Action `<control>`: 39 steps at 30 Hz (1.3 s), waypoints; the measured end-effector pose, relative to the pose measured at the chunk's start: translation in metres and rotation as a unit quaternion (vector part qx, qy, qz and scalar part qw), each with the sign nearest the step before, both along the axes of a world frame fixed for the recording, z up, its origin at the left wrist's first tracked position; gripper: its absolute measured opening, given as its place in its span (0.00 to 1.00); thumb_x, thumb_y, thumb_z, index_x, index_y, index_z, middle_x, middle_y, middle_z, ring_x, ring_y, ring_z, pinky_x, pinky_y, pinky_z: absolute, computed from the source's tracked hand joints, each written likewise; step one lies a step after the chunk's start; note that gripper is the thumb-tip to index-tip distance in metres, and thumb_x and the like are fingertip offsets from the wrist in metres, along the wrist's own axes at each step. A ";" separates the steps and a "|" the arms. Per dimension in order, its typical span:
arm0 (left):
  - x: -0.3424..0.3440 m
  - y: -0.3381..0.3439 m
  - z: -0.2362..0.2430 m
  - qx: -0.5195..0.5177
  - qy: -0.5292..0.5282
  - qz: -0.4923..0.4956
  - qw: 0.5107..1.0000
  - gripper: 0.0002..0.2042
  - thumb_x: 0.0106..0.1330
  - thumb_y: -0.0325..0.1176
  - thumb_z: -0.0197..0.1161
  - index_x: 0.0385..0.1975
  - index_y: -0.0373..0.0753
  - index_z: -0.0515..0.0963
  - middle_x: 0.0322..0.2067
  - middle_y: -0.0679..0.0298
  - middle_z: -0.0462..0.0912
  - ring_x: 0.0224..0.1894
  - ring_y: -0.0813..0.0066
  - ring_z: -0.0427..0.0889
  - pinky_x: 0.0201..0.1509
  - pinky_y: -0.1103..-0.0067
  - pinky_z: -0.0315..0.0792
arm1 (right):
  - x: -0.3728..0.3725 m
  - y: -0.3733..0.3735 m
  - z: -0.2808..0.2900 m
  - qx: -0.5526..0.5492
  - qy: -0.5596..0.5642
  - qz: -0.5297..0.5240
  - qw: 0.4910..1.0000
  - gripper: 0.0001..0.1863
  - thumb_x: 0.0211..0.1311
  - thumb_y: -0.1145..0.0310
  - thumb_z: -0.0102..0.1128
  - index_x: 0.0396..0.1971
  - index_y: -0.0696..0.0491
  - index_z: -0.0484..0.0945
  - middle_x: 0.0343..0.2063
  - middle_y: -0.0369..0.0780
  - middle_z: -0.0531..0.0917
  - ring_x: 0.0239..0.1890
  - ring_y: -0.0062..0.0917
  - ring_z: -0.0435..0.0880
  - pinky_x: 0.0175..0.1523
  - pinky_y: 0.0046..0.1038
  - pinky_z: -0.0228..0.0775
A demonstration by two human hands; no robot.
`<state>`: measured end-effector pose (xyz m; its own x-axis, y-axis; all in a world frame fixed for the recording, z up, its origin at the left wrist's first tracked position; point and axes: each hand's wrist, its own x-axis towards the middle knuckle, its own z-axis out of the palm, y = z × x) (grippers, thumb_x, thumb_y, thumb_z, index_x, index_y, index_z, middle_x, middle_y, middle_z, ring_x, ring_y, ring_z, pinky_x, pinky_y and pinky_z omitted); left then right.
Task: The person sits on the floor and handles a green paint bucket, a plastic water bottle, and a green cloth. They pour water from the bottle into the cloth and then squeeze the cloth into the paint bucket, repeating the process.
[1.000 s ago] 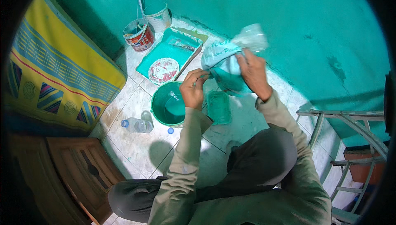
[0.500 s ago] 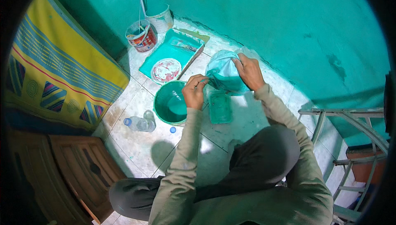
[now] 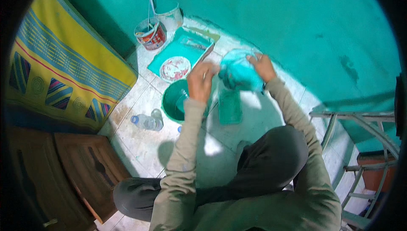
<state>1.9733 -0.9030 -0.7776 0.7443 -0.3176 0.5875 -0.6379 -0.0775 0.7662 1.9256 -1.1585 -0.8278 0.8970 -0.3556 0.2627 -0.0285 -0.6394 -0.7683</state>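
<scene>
My right hand (image 3: pixel 263 68) grips the upper right edge of a crumpled plastic bag (image 3: pixel 239 72), pale with teal paint showing through it. The bag is above the tiles. My left hand (image 3: pixel 201 80) is raised beside it, fingers smeared by motion, so whether they pinch anything is unclear. Below that hand stands a green bucket (image 3: pixel 170 104) with teal paint inside, partly hidden by my left forearm. A teal-stained rectangular container (image 3: pixel 230 107) lies on the floor below the bag.
Behind the bucket lie a teal paint tray (image 3: pixel 163 57) and a paint-smeared round lid (image 3: pixel 174 69). A red pail (image 3: pixel 151 36) and a white bucket (image 3: pixel 170 17) stand farther back. Clear bottles (image 3: pixel 148 122) lie left. A metal ladder (image 3: pixel 360 118) is at right, wooden doors (image 3: pixel 85 167) at left.
My left hand has come up and slightly left, away from the bag's edge. The bag has turned and shifted a little rightward in my right hand. The whole view has shifted slightly.
</scene>
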 end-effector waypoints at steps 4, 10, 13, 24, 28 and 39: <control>0.022 -0.040 0.121 0.080 -0.075 -0.121 0.987 0.08 0.58 0.31 0.66 0.34 0.34 0.83 0.32 0.59 0.85 0.36 0.72 0.82 0.44 0.78 0.74 | 0.012 -0.051 0.020 0.366 0.154 0.093 0.913 0.36 0.63 0.42 0.53 0.50 0.65 0.75 0.47 0.45 0.79 0.45 0.29 0.79 0.52 0.28 0.71; 0.052 -0.041 0.222 0.092 -0.010 -0.159 0.983 0.08 0.60 0.31 0.67 0.36 0.35 0.84 0.28 0.66 0.84 0.32 0.81 0.80 0.41 0.83 0.72 | -0.030 -0.024 0.098 0.497 -0.027 0.223 0.838 0.42 0.64 0.33 0.39 0.57 0.59 0.69 0.54 0.46 0.74 0.52 0.28 0.74 0.59 0.31 0.65; 0.061 -0.029 0.240 0.080 -0.003 -0.170 0.982 0.09 0.60 0.32 0.67 0.37 0.36 0.84 0.27 0.68 0.82 0.31 0.83 0.78 0.41 0.85 0.71 | -0.043 0.002 0.106 0.291 -0.147 0.093 0.941 0.33 0.64 0.43 0.50 0.57 0.56 0.70 0.54 0.43 0.74 0.56 0.27 0.72 0.61 0.32 0.62; 0.061 -0.002 0.250 0.091 0.005 -0.130 0.987 0.08 0.59 0.30 0.68 0.36 0.34 0.84 0.27 0.67 0.82 0.29 0.81 0.78 0.39 0.84 0.72 | -0.010 0.084 0.105 0.270 -0.176 0.120 0.939 0.18 0.60 0.71 0.60 0.49 0.57 0.70 0.40 0.36 0.77 0.43 0.20 0.75 0.49 0.26 0.67; 0.063 0.011 0.244 0.104 0.018 -0.118 0.987 0.08 0.60 0.29 0.67 0.36 0.33 0.83 0.27 0.66 0.82 0.29 0.81 0.78 0.37 0.83 0.73 | 0.006 0.051 0.098 0.239 -0.129 0.120 0.955 0.12 0.64 0.68 0.58 0.43 0.57 0.75 0.35 0.32 0.80 0.38 0.16 0.75 0.49 0.23 0.68; 0.051 0.003 0.223 0.150 0.018 -0.055 0.987 0.08 0.60 0.29 0.67 0.35 0.31 0.82 0.24 0.65 0.82 0.25 0.81 0.77 0.31 0.83 0.73 | -0.014 0.090 0.168 0.051 -0.243 0.146 0.958 0.21 0.61 0.64 0.60 0.53 0.55 0.71 0.53 0.47 0.75 0.53 0.35 0.76 0.58 0.32 0.65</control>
